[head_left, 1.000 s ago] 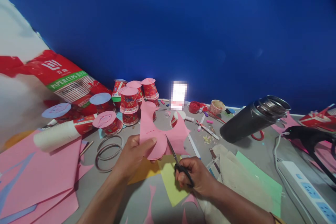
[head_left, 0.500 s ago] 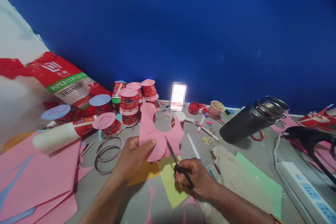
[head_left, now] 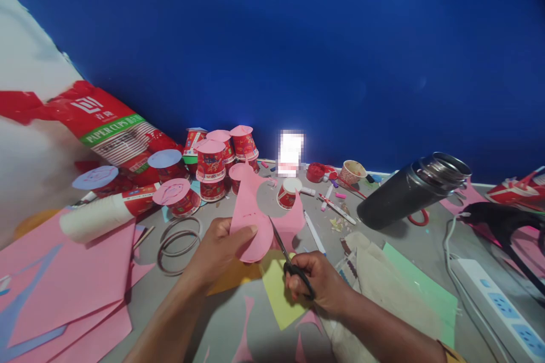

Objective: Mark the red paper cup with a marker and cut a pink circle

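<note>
Pinched between the thumb and fingers of my left hand (head_left: 225, 244) is a sheet of pink paper (head_left: 251, 212) with curved cut-outs along its edges. My right hand (head_left: 313, 281) grips a pair of scissors (head_left: 281, 241) with dark handles. Their blades lie at the paper, along the edge of a rounded part near my left thumb. Beneath the hands lie a yellow sheet (head_left: 281, 295) and an orange sheet (head_left: 234, 278). Pink offcuts (head_left: 244, 329) are scattered on the grey table (head_left: 213, 323). Behind the paper stands a small paper cup (head_left: 289, 193).
Red paper cups (head_left: 210, 167) with pink discs are stacked behind, near a cup bag (head_left: 114, 130). Pink sheets (head_left: 85, 283) and metal rings (head_left: 179, 247) lie left. A dark flask (head_left: 404, 193), markers (head_left: 336, 210), a cloth (head_left: 374, 278) and a power strip (head_left: 494, 295) occupy the right.
The pink paper has turned slightly, and its curved edge sits a little differently against the scissor blades. My view has shifted slightly. Both hands keep their holds.
</note>
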Motion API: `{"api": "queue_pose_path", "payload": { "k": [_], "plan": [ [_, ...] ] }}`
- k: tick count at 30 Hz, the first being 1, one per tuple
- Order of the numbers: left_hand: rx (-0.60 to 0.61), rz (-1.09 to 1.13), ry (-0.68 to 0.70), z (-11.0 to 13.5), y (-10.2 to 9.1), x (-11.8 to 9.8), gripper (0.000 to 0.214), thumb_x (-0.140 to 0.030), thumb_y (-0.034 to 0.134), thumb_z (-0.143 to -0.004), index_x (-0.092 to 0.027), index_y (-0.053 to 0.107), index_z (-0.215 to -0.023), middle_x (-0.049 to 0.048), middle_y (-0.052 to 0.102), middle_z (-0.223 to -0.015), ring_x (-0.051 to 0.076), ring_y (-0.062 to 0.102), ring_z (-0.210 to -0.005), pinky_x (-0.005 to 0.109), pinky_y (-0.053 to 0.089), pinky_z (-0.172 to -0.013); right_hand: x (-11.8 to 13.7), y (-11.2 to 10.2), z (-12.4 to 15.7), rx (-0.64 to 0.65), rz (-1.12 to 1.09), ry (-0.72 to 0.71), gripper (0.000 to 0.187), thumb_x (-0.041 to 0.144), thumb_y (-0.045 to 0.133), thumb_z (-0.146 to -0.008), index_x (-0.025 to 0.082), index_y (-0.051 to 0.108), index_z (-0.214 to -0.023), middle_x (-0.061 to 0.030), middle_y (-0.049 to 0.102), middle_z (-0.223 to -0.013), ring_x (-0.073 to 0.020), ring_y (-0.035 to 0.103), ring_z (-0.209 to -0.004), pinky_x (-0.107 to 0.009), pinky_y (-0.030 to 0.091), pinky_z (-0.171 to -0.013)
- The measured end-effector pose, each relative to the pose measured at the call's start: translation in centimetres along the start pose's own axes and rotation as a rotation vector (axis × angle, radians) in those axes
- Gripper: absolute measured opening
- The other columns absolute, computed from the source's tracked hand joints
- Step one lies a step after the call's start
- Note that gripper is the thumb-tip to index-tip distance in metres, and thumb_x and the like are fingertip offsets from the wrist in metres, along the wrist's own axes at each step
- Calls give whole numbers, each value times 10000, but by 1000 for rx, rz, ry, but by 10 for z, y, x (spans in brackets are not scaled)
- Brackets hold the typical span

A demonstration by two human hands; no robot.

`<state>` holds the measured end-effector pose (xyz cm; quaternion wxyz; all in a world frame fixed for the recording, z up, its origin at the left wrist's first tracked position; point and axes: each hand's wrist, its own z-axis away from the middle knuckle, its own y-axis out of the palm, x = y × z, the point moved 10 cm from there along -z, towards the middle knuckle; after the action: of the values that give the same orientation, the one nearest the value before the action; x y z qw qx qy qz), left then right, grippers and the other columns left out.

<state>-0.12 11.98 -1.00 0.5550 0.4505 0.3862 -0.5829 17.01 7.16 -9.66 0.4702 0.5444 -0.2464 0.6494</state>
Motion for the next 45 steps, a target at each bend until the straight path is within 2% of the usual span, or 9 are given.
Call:
{"api": "queue_pose_path", "payload": {
  "k": [5,11,19,23,34,45],
  "plan": [
    [-14,15,-27,2,-2,1,385,-506,837,-653,-135,744,-611,66,693,-580,159,580,-531,262,435,-534,0,2,0,2,-44,18,790,890,904,-546,156,633,-655,15,574,-580,-79,475,-506,-235,384,-534],
    [-4,-30,16,-1,-5,0,391,-517,801,-710,-137,748,-636,80,716,-573,164,594,-531,266,452,-551,-3,0,-1,-17,-29,7,765,868,915,-549,171,607,-617,41,532,-539,-64,433,-481,-224,335,-503],
    [-33,-101,21,-1,-6,0,394,-519,782,-700,-158,678,-580,65,685,-569,169,585,-537,274,441,-542,-4,0,0,12,35,23,812,940,851,-561,164,641,-678,12,596,-570,-72,447,-505,-220,306,-500],
    [-39,-120,28,-2,-6,0,385,-513,782,-684,-146,695,-606,41,650,-560,143,545,-527,256,418,-526,-1,1,0,22,34,15,820,945,843,-570,158,648,-693,12,594,-579,-66,430,-504,-221,305,-504],
    [7,-118,-7,-4,-4,9,396,-531,767,-691,-141,719,-642,63,678,-559,180,604,-509,284,455,-515,1,0,1,17,59,27,830,962,832,-554,165,631,-666,12,589,-572,-73,432,-516,-217,297,-498],
    [4,-35,18,-1,0,-4,374,-515,764,-705,-147,739,-643,70,695,-533,164,587,-483,270,457,-512,0,-1,2,10,69,42,829,968,825,-550,170,637,-673,16,596,-567,-76,450,-512,-222,327,-511]
  ]
}}
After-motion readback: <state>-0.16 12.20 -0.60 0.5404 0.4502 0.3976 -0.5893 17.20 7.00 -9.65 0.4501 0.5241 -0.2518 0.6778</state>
